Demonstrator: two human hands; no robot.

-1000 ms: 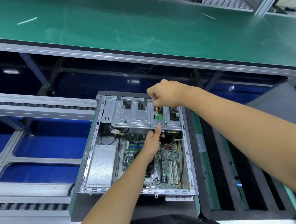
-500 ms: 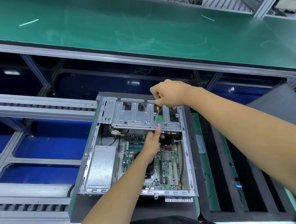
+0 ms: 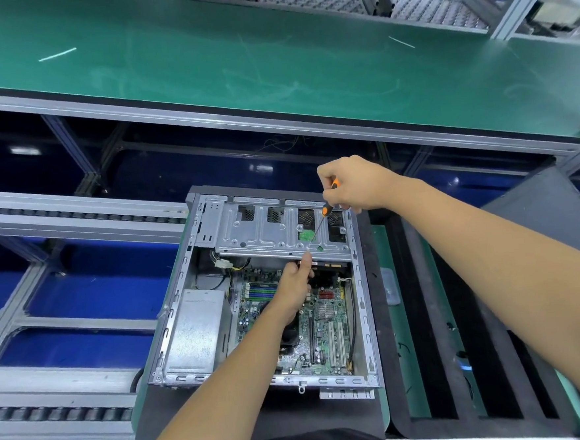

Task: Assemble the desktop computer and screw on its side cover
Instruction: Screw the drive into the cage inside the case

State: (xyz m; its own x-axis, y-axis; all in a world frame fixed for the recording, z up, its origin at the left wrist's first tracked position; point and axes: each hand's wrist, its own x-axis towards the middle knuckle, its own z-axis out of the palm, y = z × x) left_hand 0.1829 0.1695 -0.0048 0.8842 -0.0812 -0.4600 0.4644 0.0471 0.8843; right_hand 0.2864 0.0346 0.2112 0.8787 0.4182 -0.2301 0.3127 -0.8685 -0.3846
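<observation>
An open desktop case (image 3: 172, 317) lies flat on a dark pallet, its side cover off. Inside I see a silver power supply (image 3: 197, 333), the green motherboard (image 3: 326, 323) and a grey drive cage (image 3: 265, 232) across the far end. My right hand (image 3: 355, 187) grips an orange-handled screwdriver (image 3: 326, 212); its thin shaft slants down to the cage's near edge. My left hand (image 3: 296, 281) reaches into the case, one finger pointing up against that edge right by the screwdriver tip. Whether a screw sits at the tip is too small to tell.
A green-topped workbench (image 3: 271, 66) runs across the far side. Roller conveyor rails (image 3: 58, 208) lie to the left over blue bins. A dark grey panel (image 3: 542, 209) leans at the right, beside black foam-slotted trays (image 3: 425, 313).
My right hand with the screwdriver has risen slightly and the shaft now shows more plainly. My left hand stays at the cage edge.
</observation>
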